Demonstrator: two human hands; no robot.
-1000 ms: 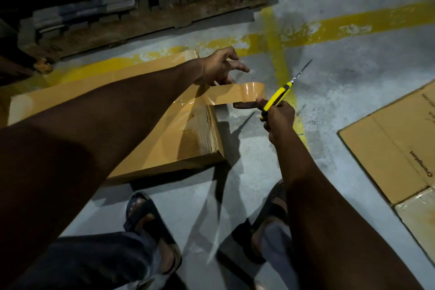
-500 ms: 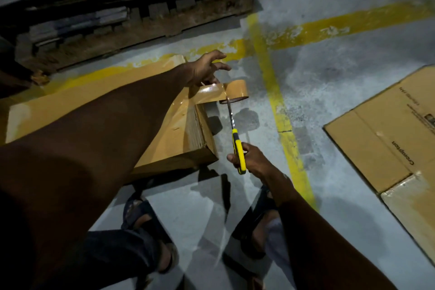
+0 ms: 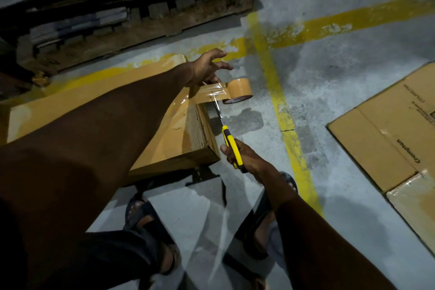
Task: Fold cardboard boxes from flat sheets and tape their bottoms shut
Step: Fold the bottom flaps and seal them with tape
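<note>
Cardboard box (image 3: 70, 94) under the left hand (image 3: 207, 69), fingers splayed, pinning the tape strip (image 3: 211, 93); right hand (image 3: 246, 160) grips a yellow utility knife (image 3: 231, 145), blade against the strip

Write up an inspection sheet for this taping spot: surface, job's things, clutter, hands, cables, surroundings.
Surface: grey concrete floor with worn yellow lines.
Job's things: cardboard box taped along its top; tape strip runs from its edge to the tape roll, which hangs off the box; utility knife with its blade at the strip; printed flat cardboard lying at right.
Clutter: nothing seen.
Hands: left hand presses the strip at the box edge, fingers spread; right hand grips the knife handle.
Cables: nothing seen.
Surroundings: wooden pallet stacked with flat sheets behind the box; dim light.
</note>
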